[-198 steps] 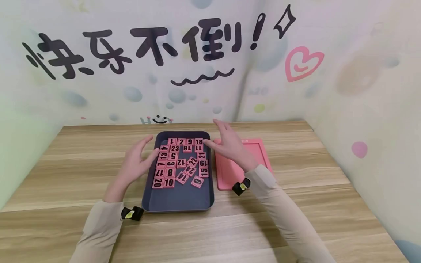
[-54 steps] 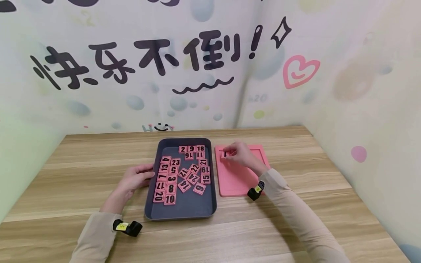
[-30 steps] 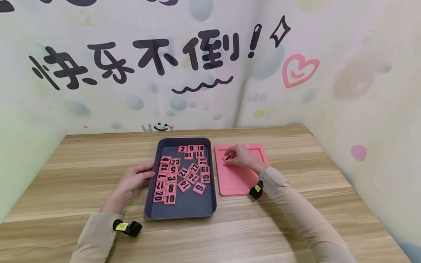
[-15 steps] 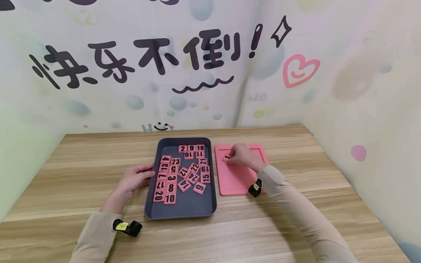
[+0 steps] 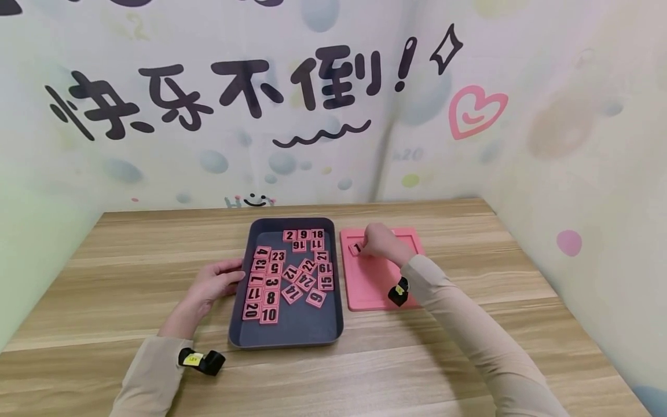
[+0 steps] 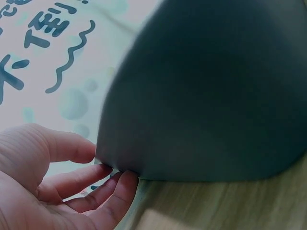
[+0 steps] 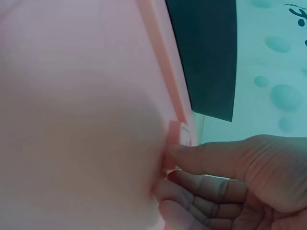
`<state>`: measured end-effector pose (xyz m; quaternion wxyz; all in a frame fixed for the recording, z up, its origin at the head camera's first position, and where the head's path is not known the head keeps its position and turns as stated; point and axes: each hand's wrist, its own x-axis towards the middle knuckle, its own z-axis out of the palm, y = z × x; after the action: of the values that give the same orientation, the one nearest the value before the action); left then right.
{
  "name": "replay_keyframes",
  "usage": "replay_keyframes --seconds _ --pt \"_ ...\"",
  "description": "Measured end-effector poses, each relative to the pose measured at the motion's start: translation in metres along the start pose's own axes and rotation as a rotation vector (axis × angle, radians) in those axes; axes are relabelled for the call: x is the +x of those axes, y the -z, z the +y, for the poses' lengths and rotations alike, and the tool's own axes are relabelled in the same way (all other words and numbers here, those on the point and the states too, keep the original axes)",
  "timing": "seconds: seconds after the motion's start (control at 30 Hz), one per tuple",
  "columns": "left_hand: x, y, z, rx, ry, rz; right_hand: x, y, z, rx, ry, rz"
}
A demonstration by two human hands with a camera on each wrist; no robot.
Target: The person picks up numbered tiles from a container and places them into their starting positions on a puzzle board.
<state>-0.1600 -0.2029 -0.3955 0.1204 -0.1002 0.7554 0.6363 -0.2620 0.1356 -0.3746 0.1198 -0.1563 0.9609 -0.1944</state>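
Observation:
In the head view my right hand (image 5: 383,242) pinches a pink tile marked 1 (image 5: 355,248) at the upper left corner of a pink square frame board (image 5: 367,289). The right wrist view shows the thumb against the tile's edge (image 7: 173,136), with the fingers curled behind it. The tile sits slightly tilted. My left hand (image 5: 212,285) holds the left side of a dark grey tray (image 5: 292,335). In the left wrist view its thumb and fingertips (image 6: 128,179) grip the tray's lower edge. Right fingertips are partly hidden in the head view.
Several pink number tiles (image 5: 271,282) lie in the tray, some rotated or upside down. The tray and board stand side by side on a wooden table (image 5: 365,370). A printed wall cloth (image 5: 333,168) rises behind the table.
The 1 tile has left the tray's top row for the pink board, then been turned from upside down to nearly upright. My left hand has come down to the tray and stays there.

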Motion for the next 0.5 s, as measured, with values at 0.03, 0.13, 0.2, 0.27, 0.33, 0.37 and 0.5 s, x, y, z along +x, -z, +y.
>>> replay_keyframes --seconds 0.03,0.13,0.2,0.27,0.33,0.37,0.5 --pt "0.000 0.000 0.000 -0.004 0.000 -0.001 0.001 0.000 0.000 0.003 -0.006 0.003" --pt "-0.001 0.000 0.000 -0.008 -0.004 -0.015 0.004 -0.002 0.002 0.010 -0.031 0.019" --pt "-0.001 -0.001 0.000 -0.011 -0.001 -0.012 0.006 -0.004 0.004 0.005 -0.039 0.030" --pt "-0.001 -0.001 -0.001 -0.012 -0.001 -0.012 0.009 -0.006 0.005 -0.002 -0.047 0.037" --pt "0.000 -0.001 -0.001 -0.011 -0.004 -0.013 0.010 -0.006 0.005 -0.013 -0.053 0.042" --pt "0.000 -0.001 -0.001 -0.011 -0.004 -0.011 0.011 -0.007 0.005 -0.011 -0.058 0.042" --pt "0.000 0.000 -0.001 -0.006 -0.007 -0.007 0.013 -0.007 0.006 0.000 -0.055 0.046"
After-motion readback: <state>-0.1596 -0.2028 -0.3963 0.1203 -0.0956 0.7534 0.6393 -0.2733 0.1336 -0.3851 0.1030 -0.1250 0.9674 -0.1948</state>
